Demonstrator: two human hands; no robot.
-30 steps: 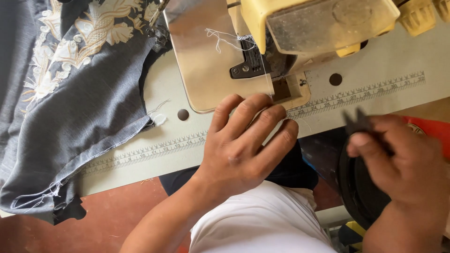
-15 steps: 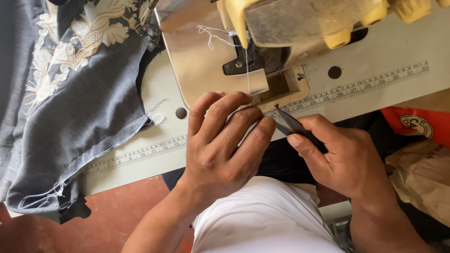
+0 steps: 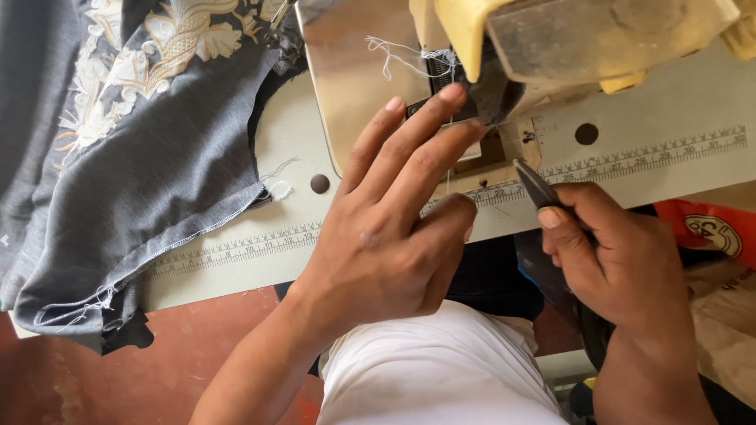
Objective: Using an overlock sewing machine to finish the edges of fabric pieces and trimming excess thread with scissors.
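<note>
My left hand [image 3: 394,228] lies flat on the sewing table, its fingers stretched up to the needle area of the yellowed sewing machine [image 3: 583,39], fingertips touching the metal plate [image 3: 354,86] by the presser foot. My right hand [image 3: 610,252] grips a small dark pair of thread snips [image 3: 534,186], the tips pointing up-left toward the machine's needle. Loose white thread [image 3: 398,51] hangs by the needle. The needle itself is hidden behind my fingers.
Grey fabric with cream floral embroidery [image 3: 134,142] is heaped on the left of the pale table [image 3: 646,169], which carries a measuring tape strip [image 3: 236,248] along its front edge. An orange bag [image 3: 713,228] lies at the right. Red floor shows below.
My right hand has come in from the right with the snips and now sits close to the needle. My left hand has slid up so its fingers reach the presser foot.
</note>
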